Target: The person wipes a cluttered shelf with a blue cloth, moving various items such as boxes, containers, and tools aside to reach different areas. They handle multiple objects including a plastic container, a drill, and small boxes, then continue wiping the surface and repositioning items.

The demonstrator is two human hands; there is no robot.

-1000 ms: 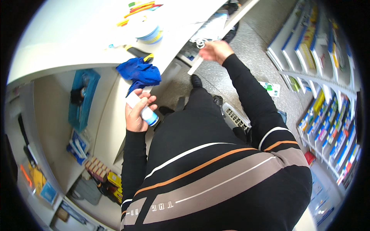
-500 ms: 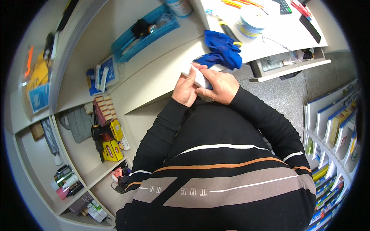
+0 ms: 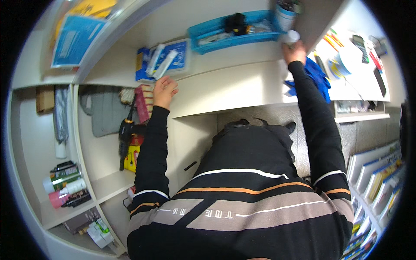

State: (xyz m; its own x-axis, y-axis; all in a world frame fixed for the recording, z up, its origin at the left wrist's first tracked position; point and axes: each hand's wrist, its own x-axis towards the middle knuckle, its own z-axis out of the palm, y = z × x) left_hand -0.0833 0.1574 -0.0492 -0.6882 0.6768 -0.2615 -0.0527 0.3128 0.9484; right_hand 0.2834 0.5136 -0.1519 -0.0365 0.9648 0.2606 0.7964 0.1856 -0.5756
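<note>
My right hand [image 3: 295,53] reaches forward and is closed around a small white bottle [image 3: 291,37], its pale round top facing up. The hand is beside a white-and-blue tub [image 3: 285,18] with dark items in it and the right end of a blue tray [image 3: 234,47]. My left hand [image 3: 164,92] is at the far left, its fingers loosely bent and apart with nothing in them. Just beyond its fingertips lie two white tubes [image 3: 165,64] on a blue-and-white package [image 3: 180,57]; whether the fingers touch a tube, I cannot tell.
A blue cloth [image 3: 318,80] hangs at the desk edge beside my right forearm. An open drawer [image 3: 364,117] juts out at the right. Shelves with bottles [image 3: 65,184] and a black tool [image 3: 126,134] stand at the left. A magazine rack [image 3: 377,177] is at the lower right.
My hands were together around a white object at the desk edge. They have parted: the right went forward with the small white bottle, the left went to the tubes. The view has shifted left.
</note>
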